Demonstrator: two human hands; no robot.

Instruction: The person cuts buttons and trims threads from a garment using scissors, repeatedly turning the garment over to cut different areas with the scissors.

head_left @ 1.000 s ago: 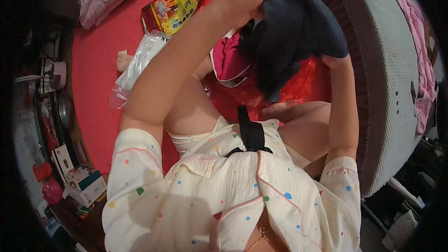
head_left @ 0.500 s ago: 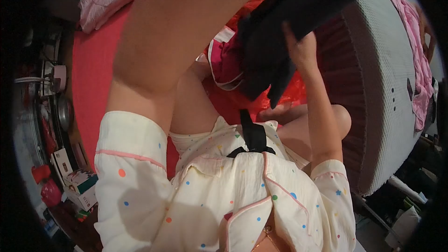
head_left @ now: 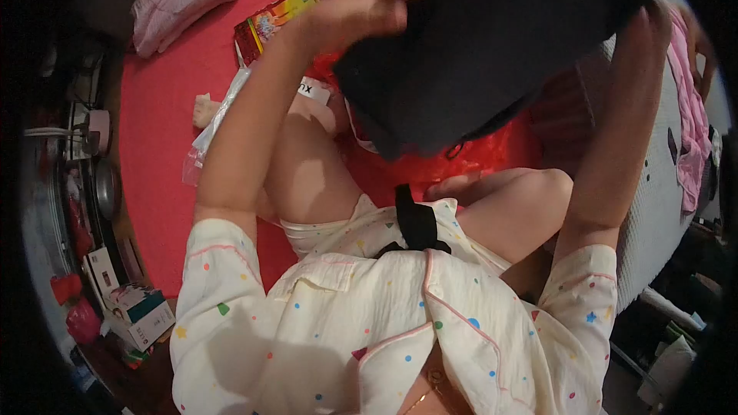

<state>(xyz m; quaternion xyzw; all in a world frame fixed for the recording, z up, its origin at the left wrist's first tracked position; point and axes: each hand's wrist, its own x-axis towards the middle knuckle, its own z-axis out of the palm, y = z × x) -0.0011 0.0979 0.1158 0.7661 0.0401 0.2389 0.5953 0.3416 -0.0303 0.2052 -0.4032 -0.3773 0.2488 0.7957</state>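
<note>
Dark cloth (head_left: 492,54) hanging upper centre to upper right, long axis slanting up rightward, lower corner pointing down, matte and soft, left hand (head_left: 373,6) spreading fingers by its edge, right hand (head_left: 652,31) blurring, grip unclear, crinkly red plastic (head_left: 496,147) lying below.

The dark cloth (head_left: 492,46) is cut off by the top edge. The left hand (head_left: 365,8) and right hand (head_left: 653,27) are blurred. The red and yellow bag (head_left: 280,9) is partly hidden by the left arm (head_left: 242,138), and its small words cannot be read
</note>
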